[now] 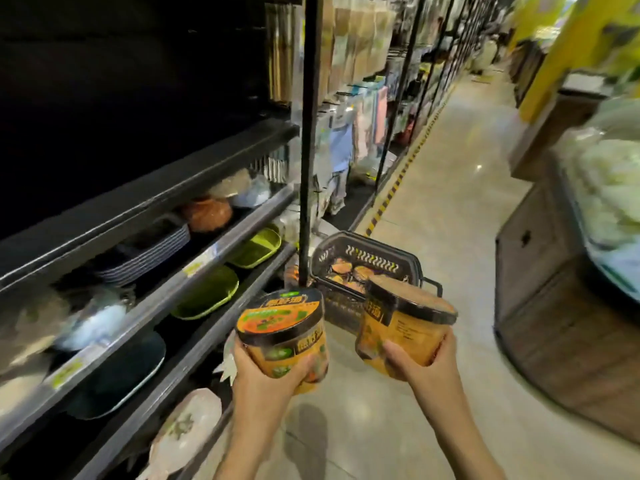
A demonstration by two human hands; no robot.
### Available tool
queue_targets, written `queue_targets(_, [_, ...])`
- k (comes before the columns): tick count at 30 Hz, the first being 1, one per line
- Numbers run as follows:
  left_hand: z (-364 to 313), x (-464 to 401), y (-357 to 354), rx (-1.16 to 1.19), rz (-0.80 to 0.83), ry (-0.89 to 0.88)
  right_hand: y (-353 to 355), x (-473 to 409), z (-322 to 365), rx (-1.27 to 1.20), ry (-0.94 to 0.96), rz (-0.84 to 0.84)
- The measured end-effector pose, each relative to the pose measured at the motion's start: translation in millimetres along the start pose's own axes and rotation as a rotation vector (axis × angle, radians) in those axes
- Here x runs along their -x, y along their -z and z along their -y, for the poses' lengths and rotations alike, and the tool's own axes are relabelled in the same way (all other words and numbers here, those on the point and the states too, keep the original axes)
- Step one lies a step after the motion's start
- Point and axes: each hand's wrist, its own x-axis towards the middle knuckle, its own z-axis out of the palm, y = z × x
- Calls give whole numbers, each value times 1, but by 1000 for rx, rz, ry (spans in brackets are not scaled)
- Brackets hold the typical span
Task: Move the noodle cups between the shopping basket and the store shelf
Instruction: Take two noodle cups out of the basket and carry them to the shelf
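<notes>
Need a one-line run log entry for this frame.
left hand: grips orange black-lidded noodle cup | right hand: grips second orange noodle cup, tilted | black plastic shopping basket: on floor ahead, cups inside | phase: mid-carry

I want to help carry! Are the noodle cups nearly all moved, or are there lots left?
Hard to say what's finished: no cups show on the shelf, which holds plates and trays. Right now the left hand grips one noodle cup and the right hand grips another cup. Several more cups sit in the shopping basket on the floor, so some may be left.
</notes>
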Motion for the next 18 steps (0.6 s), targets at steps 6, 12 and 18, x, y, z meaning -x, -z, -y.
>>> queue_targets(6, [6,-49,-64,-29,63,2,9,-66,-31,-19,-88,-63])
queue_targets(12, [-9,-137,-128,-22,108,42,-10,-163,-49,-52,-178,-88])
queue_targets(18, [-30,-248,-207,-98,177,67,-14,-267,-58,-65,-273,-188])
